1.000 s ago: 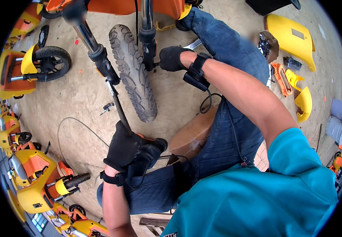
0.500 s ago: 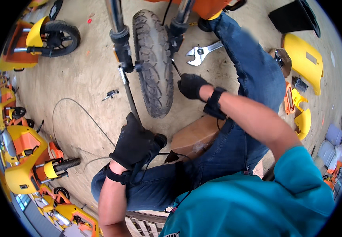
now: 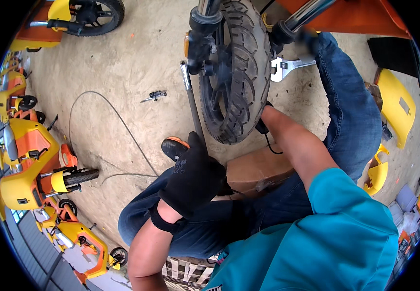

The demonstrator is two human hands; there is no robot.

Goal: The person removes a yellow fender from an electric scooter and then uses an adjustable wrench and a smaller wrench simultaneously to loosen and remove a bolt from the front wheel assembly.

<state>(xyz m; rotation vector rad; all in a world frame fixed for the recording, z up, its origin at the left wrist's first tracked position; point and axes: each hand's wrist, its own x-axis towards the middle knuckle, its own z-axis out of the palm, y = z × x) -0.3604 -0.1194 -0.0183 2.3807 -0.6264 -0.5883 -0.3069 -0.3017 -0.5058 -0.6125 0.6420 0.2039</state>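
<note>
A motorbike's front wheel with a black treaded tyre (image 3: 248, 63) stands in its fork (image 3: 204, 22) before me. My left hand (image 3: 190, 179), in a black glove, is closed round the dark handle of a long socket wrench (image 3: 194, 104). The wrench's shiny end points up, left of the wheel hub (image 3: 211, 69) and apart from it. Behind the tyre, on its right, goes my right forearm (image 3: 292, 133); the tyre hides that hand's fingers and anything in them. A large silver adjustable wrench (image 3: 287, 68) lies on the floor right of the wheel, partly covered by the tyre.
A cardboard box (image 3: 253, 169) lies between my legs. Left of the wheel are a small black tool (image 3: 155, 95) and a thin curved cable (image 3: 118, 119). Several yellow and orange motorbikes (image 3: 31, 169) line the left. A yellow panel (image 3: 398, 109) and black bin (image 3: 395, 58) lie right.
The wheel appears larger and farther right as the view shifts. The socket wrench's end has come away from the axle. My right hand, earlier seen holding a thin tool, has gone behind the tyre.
</note>
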